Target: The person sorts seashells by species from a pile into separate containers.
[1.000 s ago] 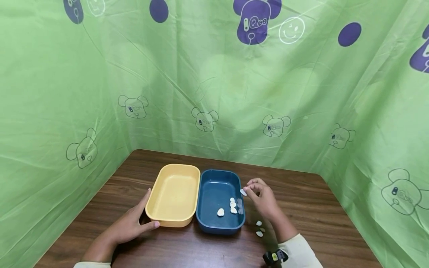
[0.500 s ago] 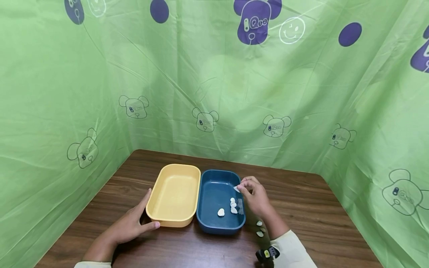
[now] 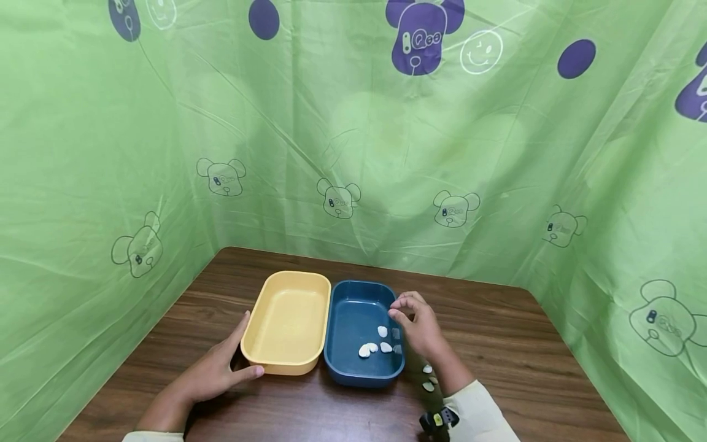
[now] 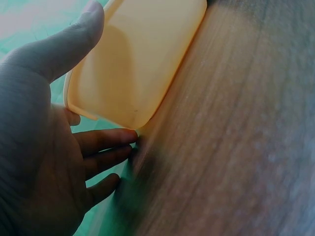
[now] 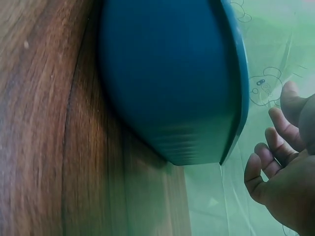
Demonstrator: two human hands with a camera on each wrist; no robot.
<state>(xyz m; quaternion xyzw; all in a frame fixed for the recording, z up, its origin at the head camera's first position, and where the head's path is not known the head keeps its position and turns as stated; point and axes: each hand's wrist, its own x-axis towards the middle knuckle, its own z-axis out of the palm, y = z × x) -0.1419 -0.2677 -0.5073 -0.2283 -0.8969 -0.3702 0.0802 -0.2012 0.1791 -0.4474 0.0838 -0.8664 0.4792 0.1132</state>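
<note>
My left hand (image 3: 215, 367) rests at the near left corner of a yellow tray (image 3: 289, 316), fingers along its side and thumb at its front. In the left wrist view those fingers extend loosely beside the tray's wall. Over the right rim of a blue tray (image 3: 353, 316) hovers my right hand (image 3: 421, 326), holding nothing. The right wrist view shows its fingers (image 5: 281, 147) relaxed and slightly bent, apart from the blue wall. Several small white pebbles (image 3: 382, 331) lie on the blue tray's floor, in its near right part.
Right of the blue tray, a few loose pebbles (image 3: 428, 387) lie on the dark wooden table (image 3: 497, 344), close to the right forearm. The two trays stand side by side. A green printed curtain (image 3: 342, 123) encloses the table's back and sides.
My right hand has moved left to the blue tray's rim and let go of a white pebble. The pebbles inside have shifted, one now beside the leftmost. My left hand has stayed put.
</note>
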